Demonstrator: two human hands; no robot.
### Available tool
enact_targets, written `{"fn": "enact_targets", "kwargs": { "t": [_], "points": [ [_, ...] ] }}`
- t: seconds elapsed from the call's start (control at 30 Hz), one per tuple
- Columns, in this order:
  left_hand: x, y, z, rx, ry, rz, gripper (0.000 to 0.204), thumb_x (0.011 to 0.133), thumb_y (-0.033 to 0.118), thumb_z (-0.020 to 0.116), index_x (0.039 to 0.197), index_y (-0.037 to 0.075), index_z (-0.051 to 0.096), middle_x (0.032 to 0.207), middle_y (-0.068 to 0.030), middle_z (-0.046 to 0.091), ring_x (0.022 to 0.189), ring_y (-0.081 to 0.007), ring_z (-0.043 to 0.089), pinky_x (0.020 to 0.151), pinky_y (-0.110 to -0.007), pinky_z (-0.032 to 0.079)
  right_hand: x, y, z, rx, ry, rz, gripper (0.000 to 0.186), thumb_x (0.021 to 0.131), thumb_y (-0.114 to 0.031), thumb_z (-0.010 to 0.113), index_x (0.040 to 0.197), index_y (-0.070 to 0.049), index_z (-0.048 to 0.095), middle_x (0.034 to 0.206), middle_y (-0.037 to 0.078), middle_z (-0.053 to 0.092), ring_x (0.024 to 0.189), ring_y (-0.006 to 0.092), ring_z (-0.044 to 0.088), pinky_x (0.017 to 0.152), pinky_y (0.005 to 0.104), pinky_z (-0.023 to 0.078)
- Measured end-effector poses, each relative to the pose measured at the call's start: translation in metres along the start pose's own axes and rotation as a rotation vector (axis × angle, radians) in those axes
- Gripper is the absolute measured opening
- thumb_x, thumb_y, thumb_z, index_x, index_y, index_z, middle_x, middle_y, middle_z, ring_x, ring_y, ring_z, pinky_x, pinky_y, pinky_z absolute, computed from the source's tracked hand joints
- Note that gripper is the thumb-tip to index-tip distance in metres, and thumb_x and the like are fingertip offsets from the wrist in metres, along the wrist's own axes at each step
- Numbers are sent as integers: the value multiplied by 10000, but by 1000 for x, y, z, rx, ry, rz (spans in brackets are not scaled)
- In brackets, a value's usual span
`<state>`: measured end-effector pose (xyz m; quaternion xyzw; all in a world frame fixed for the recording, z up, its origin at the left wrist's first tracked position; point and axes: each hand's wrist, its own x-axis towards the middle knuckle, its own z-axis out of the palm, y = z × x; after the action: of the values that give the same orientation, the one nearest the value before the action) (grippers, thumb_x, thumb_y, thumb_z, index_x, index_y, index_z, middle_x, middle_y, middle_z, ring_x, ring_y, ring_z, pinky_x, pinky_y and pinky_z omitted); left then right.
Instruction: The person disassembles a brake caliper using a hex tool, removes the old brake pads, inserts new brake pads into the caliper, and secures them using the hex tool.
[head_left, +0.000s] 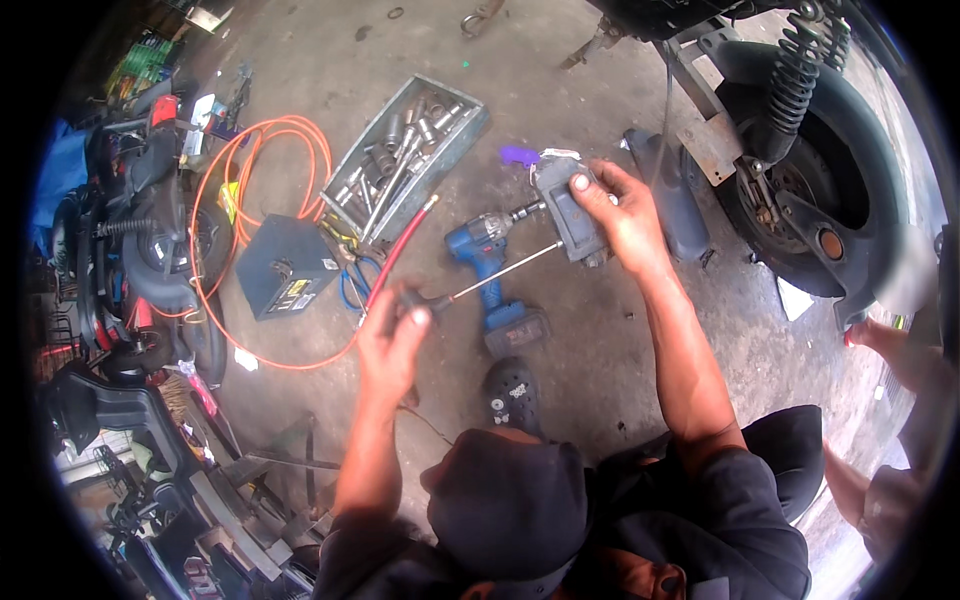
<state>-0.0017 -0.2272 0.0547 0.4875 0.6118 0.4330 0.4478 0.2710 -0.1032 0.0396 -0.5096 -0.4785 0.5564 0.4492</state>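
My left hand grips the dark handle of a screwdriver-like tool. Its thin steel shaft points up-right to a dark grey housing, near its lower edge; whether the tip touches it, I cannot tell. My right hand holds that housing, thumb over its face and fingers round the side. A blue cordless impact driver with a socket lies on the floor behind the shaft. A small purple item is beside the housing. A red hose runs close to my left hand.
A metal tray of sockets, a grey box, scissors and coiled orange hose lie ahead-left. Motorbikes and clutter fill the left side. A scooter wheel stands at right, another person's limbs below it.
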Motion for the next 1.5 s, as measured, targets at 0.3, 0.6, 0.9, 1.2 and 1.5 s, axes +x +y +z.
{"fn": "enact_targets", "kwargs": {
  "t": [0.3, 0.6, 0.9, 1.2, 1.5],
  "points": [
    [-2, -13, 13, -124, 294, 287, 547, 834, 195, 637, 1286, -52, 452, 1160, -144, 527, 1049, -247, 534, 897, -366, 423, 4, -2, 3, 69, 42, -45, 585, 823, -405, 697, 1150, 68, 590, 1018, 166, 661, 932, 199, 629, 814, 318, 489],
    [11, 9, 17, -496, 153, -166, 398, 837, 250, 654, 1152, 17, 591, 859, -83, 611, 686, -166, 573, 691, -402, 467, 7, 2, 3, -40, 89, -80, 623, 812, -431, 697, 1153, 79, 585, 1004, 185, 661, 932, 218, 631, 824, 329, 487],
    [18, -5, 96, -686, -86, 14, 430, 889, 176, 596, 1264, 0, 482, 1021, -134, 611, 853, -211, 588, 762, -369, 496, 5, -4, 2, 64, 30, -27, 573, 835, -401, 681, 1123, 87, 597, 1014, 184, 659, 948, 209, 621, 823, 316, 481],
    [54, 31, 108, -207, 91, 667, 192, 896, 112, 583, 985, -57, 605, 829, -145, 642, 693, -202, 605, 626, -309, 492, 2, -26, -6, 293, -24, 170, 535, 882, -430, 608, 1118, 50, 605, 983, 121, 658, 879, 178, 612, 803, 301, 463],
    [79, 50, 149, -318, 282, 831, 82, 828, 21, 645, 821, -25, 577, 734, -90, 587, 576, -89, 480, 510, -227, 379, 1, -46, -19, 421, -5, 198, 456, 936, -395, 530, 1110, 20, 607, 967, 107, 666, 842, 165, 628, 745, 295, 496]
  ]
}}
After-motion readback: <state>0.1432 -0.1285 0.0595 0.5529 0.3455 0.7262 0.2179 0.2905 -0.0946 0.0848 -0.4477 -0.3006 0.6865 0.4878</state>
